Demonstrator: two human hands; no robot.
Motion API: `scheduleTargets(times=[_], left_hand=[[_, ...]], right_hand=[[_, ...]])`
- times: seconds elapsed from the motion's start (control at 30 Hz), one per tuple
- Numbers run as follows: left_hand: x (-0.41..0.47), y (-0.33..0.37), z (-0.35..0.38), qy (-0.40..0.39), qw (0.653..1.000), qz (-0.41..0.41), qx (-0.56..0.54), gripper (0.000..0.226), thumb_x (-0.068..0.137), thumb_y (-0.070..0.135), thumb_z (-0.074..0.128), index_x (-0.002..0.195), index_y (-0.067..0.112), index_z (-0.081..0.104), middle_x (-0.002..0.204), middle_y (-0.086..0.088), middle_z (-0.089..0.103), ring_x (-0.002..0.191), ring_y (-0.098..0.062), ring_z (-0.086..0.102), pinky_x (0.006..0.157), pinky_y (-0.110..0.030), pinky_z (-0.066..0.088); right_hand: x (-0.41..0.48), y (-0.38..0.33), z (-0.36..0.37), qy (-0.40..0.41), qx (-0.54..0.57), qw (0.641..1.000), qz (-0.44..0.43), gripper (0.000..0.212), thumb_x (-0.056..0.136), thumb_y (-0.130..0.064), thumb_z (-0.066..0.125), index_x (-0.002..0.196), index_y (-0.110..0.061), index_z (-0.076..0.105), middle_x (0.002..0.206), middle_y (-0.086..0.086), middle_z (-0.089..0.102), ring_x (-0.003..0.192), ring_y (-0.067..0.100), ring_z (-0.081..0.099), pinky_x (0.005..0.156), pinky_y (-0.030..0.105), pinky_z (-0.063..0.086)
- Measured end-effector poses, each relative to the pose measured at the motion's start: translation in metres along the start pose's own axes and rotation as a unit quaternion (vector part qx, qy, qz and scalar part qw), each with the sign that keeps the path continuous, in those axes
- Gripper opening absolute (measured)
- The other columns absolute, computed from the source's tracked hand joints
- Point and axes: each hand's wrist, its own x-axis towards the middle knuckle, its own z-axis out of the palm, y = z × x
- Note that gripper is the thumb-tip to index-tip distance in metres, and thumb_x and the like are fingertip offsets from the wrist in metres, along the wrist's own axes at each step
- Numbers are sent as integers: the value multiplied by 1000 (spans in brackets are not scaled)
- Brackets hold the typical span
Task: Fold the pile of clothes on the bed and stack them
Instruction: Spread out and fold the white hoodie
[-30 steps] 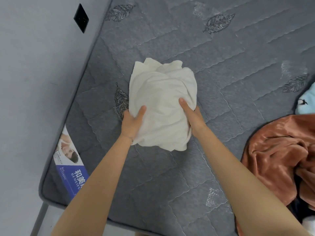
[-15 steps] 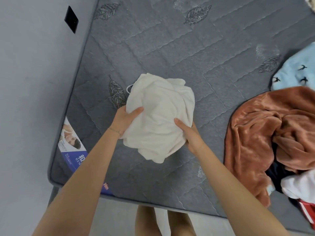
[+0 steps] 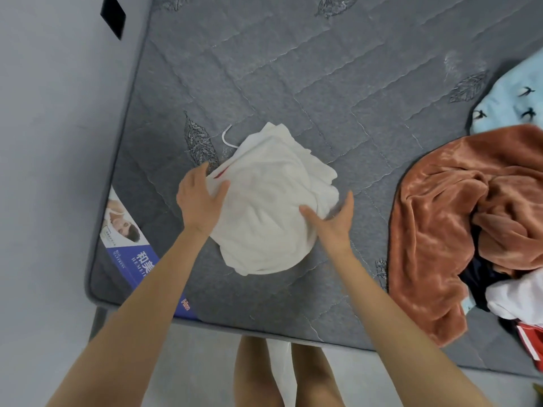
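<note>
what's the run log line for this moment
item: white garment, bunched | left hand: touching its left edge | right hand: thumb on its right side | pile: unfolded, at right

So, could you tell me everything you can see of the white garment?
The white garment is soft creamy cloth in a rumpled bundle, lying on the grey mattress near its corner. A thin white cord loops out at the far-left edge. The left hand rests on its left side; the right hand touches its right.
</note>
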Motion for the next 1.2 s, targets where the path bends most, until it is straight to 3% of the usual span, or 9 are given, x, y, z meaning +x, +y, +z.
scheduleTargets(times=[0.1, 0.23, 0.33, 0.4, 0.47, 0.77, 0.93, 1.03, 1.2], left_hand=[[-19, -23, 6, 75, 983, -134, -98, 59, 96, 33, 60, 138, -5, 42, 139, -25, 46, 132, -38, 40, 111, -46, 30], [-37, -32, 9, 83, 930, -239, -267, 23, 98, 27, 57, 91, 9, 44, 89, -3, 45, 84, -18, 49, 79, -25, 39], [-43, -24, 14, 56, 929, -233, -283, 36, 100, 25, 53, 72, 19, 32, 72, 2, 36, 64, -6, 37, 57, -19, 32], [-42, -20, 13, 70, 936, -204, -278, 39, 100, 18, 52, 69, 19, 30, 68, 3, 31, 60, -5, 31, 57, -17, 31], [-37, -17, 11, 103, 936, -186, -279, 38, 100, 15, 52, 69, 19, 31, 68, 4, 31, 59, -3, 31, 59, -17, 30], [12, -4, -2, 178, 937, -132, -271, 30, 101, 22, 51, 78, 8, 39, 65, 7, 30, 56, 1, 33, 58, -13, 33], [16, -23, 14, 168, 932, -197, -253, 29, 99, 31, 55, 80, 9, 49, 66, 9, 43, 58, 1, 43, 59, -15, 32], [-3, -30, 24, 113, 925, -248, -263, 26, 98, 36, 56, 92, 12, 53, 75, 9, 50, 67, 0, 48, 66, -20, 34], [-40, -25, 26, 22, 853, -335, -400, 47, 90, 55, 57, 119, 20, 44, 112, 6, 55, 102, -12, 55, 90, -30, 44]], right_hand=[[18, -25, 1, -8, -102, 988, -118, 89, 78, -49, 77, 150, -25, 31, 158, -3, 25, 147, 12, 16, 119, 34, 16], [44, -55, 12, -48, -172, 969, -172, 46, 90, -50, 63, 127, -22, 61, 139, -1, 50, 135, 16, 33, 116, 35, 26], [54, -72, 31, -89, -182, 964, -175, 27, 88, -48, 65, 91, -22, 68, 89, -10, 64, 90, 10, 57, 83, 29, 45], [58, -78, 44, -107, -199, 959, -169, 37, 90, -35, 67, 63, -19, 48, 58, -10, 43, 58, 10, 40, 60, 29, 32], [62, -82, 52, -106, -182, 960, -186, 48, 90, -25, 67, 58, -19, 32, 55, -5, 29, 54, 12, 27, 56, 31, 24], [98, -122, 56, -38, -125, 966, -223, 44, 90, -23, 64, 56, -23, 36, 49, -14, 31, 52, 4, 27, 52, 23, 24], [122, -110, 64, -73, -232, 952, -186, 36, 89, -31, 66, 64, -15, 46, 57, -5, 38, 56, 11, 32, 57, 29, 27], [123, -96, 56, -129, -211, 959, -137, 28, 84, -44, 72, 89, -18, 65, 82, -9, 63, 77, 8, 58, 71, 25, 46], [129, -72, 29, -198, -264, 944, -27, 105, 54, -92, 63, 141, -37, 42, 144, -8, 45, 133, 17, 45, 112, 46, 36]])
